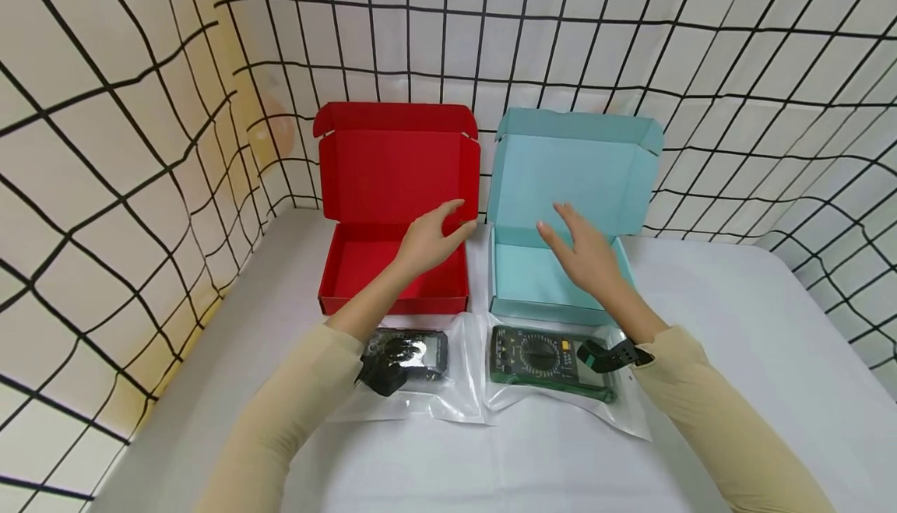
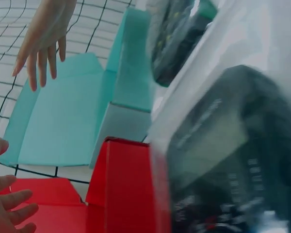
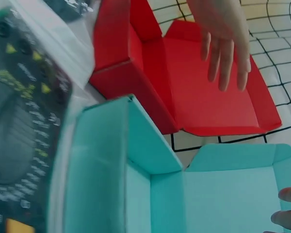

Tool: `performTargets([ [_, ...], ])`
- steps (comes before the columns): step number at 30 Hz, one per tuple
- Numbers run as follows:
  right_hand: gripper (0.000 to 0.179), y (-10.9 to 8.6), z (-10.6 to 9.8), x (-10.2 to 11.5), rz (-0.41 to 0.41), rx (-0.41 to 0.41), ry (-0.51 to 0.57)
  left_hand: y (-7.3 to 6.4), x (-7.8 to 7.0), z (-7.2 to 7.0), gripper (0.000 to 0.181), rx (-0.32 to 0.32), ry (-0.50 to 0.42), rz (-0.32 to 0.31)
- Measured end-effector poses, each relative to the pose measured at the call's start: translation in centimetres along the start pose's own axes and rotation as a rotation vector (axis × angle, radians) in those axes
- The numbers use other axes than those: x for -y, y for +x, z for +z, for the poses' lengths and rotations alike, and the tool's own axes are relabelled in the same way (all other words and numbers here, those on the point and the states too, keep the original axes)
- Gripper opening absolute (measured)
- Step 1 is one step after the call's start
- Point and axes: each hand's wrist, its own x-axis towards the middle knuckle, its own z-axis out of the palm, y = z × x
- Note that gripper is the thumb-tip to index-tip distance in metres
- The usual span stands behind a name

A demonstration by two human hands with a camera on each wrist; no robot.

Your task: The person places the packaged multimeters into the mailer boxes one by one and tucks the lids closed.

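My left hand (image 1: 429, 242) hovers over the right part of an open red box (image 1: 364, 260), fingers extended, holding nothing. Over the open light-blue box (image 1: 515, 272) my right hand (image 1: 583, 254) is held with spread fingers, also holding nothing. Both boxes have their lids raised at the back, and their visible insides are bare. In front of the red box lies a dark multimeter (image 1: 427, 353) in a clear plastic bag, partly hidden by the left wrist. A green-edged multimeter with a round dial (image 1: 539, 353) lies bagged before the light-blue box, partly behind the right wrist's strap.
A black wire grid (image 1: 448, 11) stands behind the boxes, and more grid runs along the left and right sides. White cloth (image 1: 532, 458) covers the table. The two boxes stand side by side with a narrow gap between them.
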Motion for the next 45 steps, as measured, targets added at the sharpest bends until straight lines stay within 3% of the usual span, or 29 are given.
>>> performTargets([
  [8,0.068,-2.2,0.7,-0.2,0.011,0.009,0.027,-1.4,1.0,0.7,0.055,0.026,-0.065,0.036],
  [15,0.066,-3.4,0.9,-1.1,0.028,-0.015,0.08,-2.3,1.6,1.4,0.05,0.023,-0.04,0.005],
  [22,0.062,-3.7,0.8,-2.3,0.086,-0.035,0.148,-2.6,1.5,2.1,0.042,0.053,-0.026,-0.009],
  [26,0.06,-4.0,0.1,-2.4,0.117,-0.056,0.135,-2.8,1.1,2.2,0.04,0.054,-0.022,0.003],
  [36,0.053,-4.8,0.2,-5.5,0.138,-0.211,0.121,-3.8,0.0,3.1,0.038,0.094,0.031,0.111],
  [45,0.045,-4.9,-0.3,-8.1,0.261,-0.212,0.043,-5.1,-1.3,4.5,0.035,0.201,0.044,0.26],
])
